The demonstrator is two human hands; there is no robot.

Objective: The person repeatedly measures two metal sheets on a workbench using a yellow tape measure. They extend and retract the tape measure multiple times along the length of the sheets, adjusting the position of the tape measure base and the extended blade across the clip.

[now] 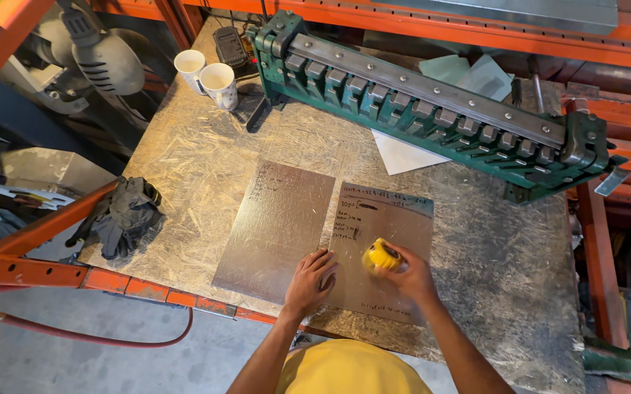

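R hand is gripping a yellow tape measure, fingers curled tight round its case, pressing it down onto the right sheet. The tape is sitting mid-sheet, toward the near half, w/ no blade visibly pulled out. L hand is lying flat, palm down & fingers spread, holding nothing; it's resting across the seam where the left sheet and right sheet are meeting, fingertips on the right sheet's left edge.

Both sheets are lying flat on the bench, side by side & touching or nearly so, the left one set a bit farther back. Right sheet is carrying dark marker notes along its top & left part; left sheet is showing fainter scribbles at its upper left corner.

Beyond the sheets, a green bending brake is running diagonally across the bench's far side, w/ a white sheet poking out from under it. Two white mugs are standing at the far left corner, just beside each other, next to a black battery pack. A black rag is hanging over the bench's left edge, on the orange rack beam. A red hose is curving across the floor below.
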